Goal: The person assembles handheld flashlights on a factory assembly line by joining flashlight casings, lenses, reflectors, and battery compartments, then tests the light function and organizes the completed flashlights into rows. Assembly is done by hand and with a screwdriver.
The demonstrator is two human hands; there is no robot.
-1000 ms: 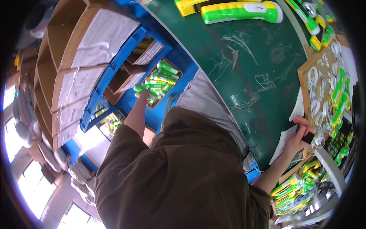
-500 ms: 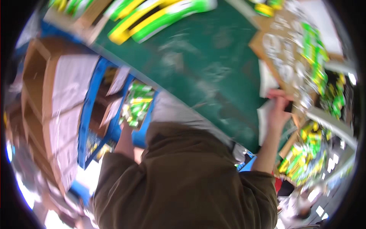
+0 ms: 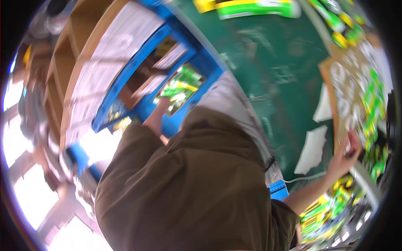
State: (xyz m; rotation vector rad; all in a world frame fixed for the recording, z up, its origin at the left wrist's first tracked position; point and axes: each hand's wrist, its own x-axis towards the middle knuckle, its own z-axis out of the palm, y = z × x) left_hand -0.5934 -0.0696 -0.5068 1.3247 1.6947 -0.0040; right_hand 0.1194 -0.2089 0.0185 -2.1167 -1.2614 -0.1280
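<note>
At the left, my left hand [image 3: 164, 103] reaches to the lower edge of a bin of green, yellow and white packages [image 3: 182, 85], set in a blue rack. Its fingers are smeared by motion and partly lost against the packages. On the right, my right hand [image 3: 351, 147] is over the edge of a brown cardboard tray [image 3: 335, 125] that bears clear, shiny round pieces [image 3: 341, 83]. The right fingers look bent, but blur hides whether anything is in them. A white paper piece [image 3: 312, 149] lies on the green table beside that hand.
The green tabletop [image 3: 280, 62] spreads ahead, with long green-and-yellow packages [image 3: 259, 8] at its far side. More packages lie heaped at lower right [image 3: 324, 213]. A blue rack [image 3: 125, 79] and brown shelving [image 3: 54, 90] stand left. A white cable [image 3: 305, 178] crosses the table.
The whole view has swung, shifting the table rightward. My right hand has moved off the white paper, farther along the cardboard edge. My left hand stays at the bin.
</note>
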